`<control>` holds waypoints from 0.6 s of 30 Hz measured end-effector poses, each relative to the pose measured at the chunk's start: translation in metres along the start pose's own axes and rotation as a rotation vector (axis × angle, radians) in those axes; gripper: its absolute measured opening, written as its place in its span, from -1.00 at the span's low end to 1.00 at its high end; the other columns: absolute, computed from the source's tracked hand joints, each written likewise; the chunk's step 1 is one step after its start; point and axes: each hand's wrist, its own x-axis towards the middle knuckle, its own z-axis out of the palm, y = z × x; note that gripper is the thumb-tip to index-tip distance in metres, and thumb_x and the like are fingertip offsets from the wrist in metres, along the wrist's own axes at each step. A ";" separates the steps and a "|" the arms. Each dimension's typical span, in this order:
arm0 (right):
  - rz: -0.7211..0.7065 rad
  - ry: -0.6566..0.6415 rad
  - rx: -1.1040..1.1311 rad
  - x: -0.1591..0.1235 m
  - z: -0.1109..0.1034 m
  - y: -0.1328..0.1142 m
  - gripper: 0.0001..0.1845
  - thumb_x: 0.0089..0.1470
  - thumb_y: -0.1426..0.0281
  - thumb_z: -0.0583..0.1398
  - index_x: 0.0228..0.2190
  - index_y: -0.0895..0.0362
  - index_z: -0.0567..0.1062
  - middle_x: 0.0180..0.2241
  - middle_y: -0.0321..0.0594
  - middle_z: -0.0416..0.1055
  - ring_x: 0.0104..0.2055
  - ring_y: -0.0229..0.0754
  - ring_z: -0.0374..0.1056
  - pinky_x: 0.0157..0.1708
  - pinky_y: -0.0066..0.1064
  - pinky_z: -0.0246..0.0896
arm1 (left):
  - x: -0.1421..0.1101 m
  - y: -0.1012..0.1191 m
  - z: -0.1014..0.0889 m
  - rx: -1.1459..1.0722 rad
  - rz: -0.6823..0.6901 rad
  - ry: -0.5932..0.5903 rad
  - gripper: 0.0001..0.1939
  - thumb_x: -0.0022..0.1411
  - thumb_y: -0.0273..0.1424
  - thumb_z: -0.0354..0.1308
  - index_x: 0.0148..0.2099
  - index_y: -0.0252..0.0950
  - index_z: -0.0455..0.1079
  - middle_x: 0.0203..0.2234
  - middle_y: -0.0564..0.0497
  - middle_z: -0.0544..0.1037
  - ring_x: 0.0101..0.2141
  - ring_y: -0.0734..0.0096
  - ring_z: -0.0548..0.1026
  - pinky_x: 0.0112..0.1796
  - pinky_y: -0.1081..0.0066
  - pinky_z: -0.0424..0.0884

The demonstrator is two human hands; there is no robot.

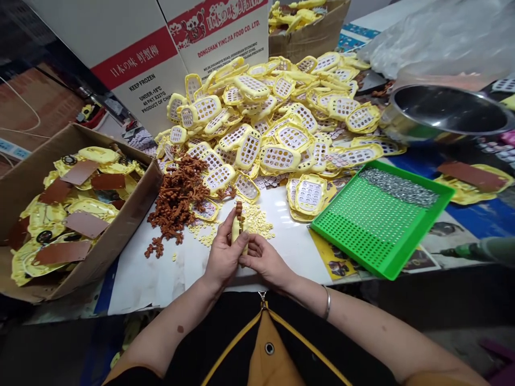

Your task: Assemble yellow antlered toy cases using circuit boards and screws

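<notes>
Yellow piece (pixel 235 230), long axis pointing forward, left hand (pixel 224 254) and right hand (pixel 263 258) gripping it

This looks like a workshop or small assembly line, with plastic parts in bulk. A heap of yellow plastic shells (pixel 281 145) with white, hole-dotted faces covers the far side of the worktable (pixel 293 236). Brown molded pieces (pixel 177 195) lie piled toward its left, and a green perforated tray (pixel 382 214) holding small metallic pieces (pixel 398 186), perhaps screws, sits at its near right edge. At the left end, an open cardboard box (pixel 76 268) is full of similar yellow parts. Reused food cartons (pixel 161 48) stand behind, and a tool (pixel 483 250), possibly a powered screwdriver, juts in at the right.
</notes>
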 end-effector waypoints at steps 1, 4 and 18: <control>0.006 -0.005 -0.014 0.000 0.000 0.000 -0.30 -0.42 0.28 0.52 -0.23 0.08 0.35 -0.15 -0.20 0.46 -0.02 -0.12 0.40 0.06 -0.18 0.27 | 0.000 -0.001 -0.001 0.027 0.018 -0.010 -0.35 0.12 -0.19 0.30 0.25 -0.07 0.27 0.33 0.01 0.16 0.32 0.23 0.08 0.25 0.36 0.02; 0.016 -0.022 -0.048 0.000 -0.002 0.001 -0.28 -0.44 0.27 0.52 -0.23 0.08 0.33 -0.21 -0.24 0.45 -0.08 -0.13 0.41 0.02 -0.18 0.29 | 0.001 -0.005 -0.005 0.121 0.055 -0.055 -0.33 0.17 -0.08 0.21 0.29 -0.09 0.22 0.31 -0.05 0.20 0.29 0.15 0.15 0.25 0.26 0.06; 0.026 -0.118 -0.040 -0.003 -0.010 0.001 -0.26 -0.39 0.26 0.51 -0.17 0.06 0.32 -0.16 -0.23 0.43 -0.06 -0.16 0.41 0.09 -0.18 0.25 | -0.005 -0.003 -0.007 0.197 0.056 -0.165 -0.49 0.30 -0.10 0.04 0.26 -0.04 0.27 0.29 0.02 0.23 0.31 0.23 0.09 0.28 0.24 -0.05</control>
